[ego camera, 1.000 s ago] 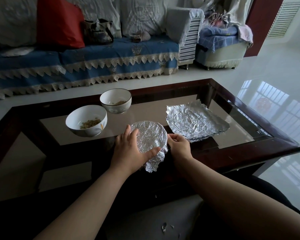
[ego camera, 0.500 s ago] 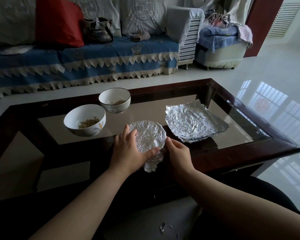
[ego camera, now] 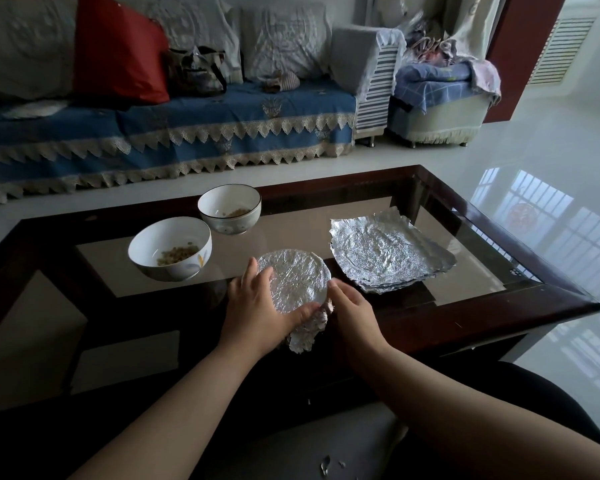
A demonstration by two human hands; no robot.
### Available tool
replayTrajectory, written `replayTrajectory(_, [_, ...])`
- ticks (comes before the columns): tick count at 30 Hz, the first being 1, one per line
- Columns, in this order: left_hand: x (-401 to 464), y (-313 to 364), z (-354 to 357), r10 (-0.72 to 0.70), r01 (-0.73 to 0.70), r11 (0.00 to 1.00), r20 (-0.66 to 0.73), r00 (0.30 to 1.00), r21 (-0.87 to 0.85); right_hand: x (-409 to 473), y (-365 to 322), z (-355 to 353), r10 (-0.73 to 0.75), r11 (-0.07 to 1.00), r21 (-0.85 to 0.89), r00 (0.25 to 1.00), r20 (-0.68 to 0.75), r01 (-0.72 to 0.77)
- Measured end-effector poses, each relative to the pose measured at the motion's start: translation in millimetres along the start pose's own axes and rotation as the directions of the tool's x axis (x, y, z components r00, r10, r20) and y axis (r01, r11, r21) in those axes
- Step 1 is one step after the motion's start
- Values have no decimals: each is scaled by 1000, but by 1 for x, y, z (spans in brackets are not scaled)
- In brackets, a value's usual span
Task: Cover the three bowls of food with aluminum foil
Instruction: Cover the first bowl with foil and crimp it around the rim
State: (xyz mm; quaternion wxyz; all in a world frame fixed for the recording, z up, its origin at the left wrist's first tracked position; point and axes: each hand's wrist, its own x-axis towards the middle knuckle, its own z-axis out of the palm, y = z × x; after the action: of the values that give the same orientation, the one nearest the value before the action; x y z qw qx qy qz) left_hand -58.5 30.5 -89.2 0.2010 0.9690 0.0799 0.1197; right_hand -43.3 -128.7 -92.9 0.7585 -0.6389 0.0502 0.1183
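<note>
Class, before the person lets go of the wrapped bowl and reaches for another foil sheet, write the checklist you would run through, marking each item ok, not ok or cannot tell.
1. Foil spans the top of the covered bowl: ok.
2. Foil tucked down all round: not ok, a crumpled flap sticks out at the near side.
3. Left hand and right hand steady the bowl: ok.
4. Spare foil sheets lie within reach: ok.
5. Near open bowl and far open bowl uncovered, upright: ok.
6. Far side of the rim sealed: cannot tell.
</note>
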Motion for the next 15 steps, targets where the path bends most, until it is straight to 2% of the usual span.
replayTrajectory(3, [0, 0, 0, -4, 4, 1000, 6, 1000, 5, 9, -7, -7, -26, 985, -171, 999, -26, 22])
replayTrajectory(7, [0, 0, -1, 7, -7, 1000, 7, 1000, 11, 26, -21, -10, -72, 866, -495, 997, 27, 76])
replayTrajectory(12, [1, -1, -1, 5, -5, 1000, 3, 1000, -3, 28, -40, -6, -109, 704, -698, 991, 80, 134])
replayTrajectory(15, [1, -2, 0, 7, -7, 1000, 5, 1000, -15, 30, -42, -5, -110, 644, -754, 991, 76, 130])
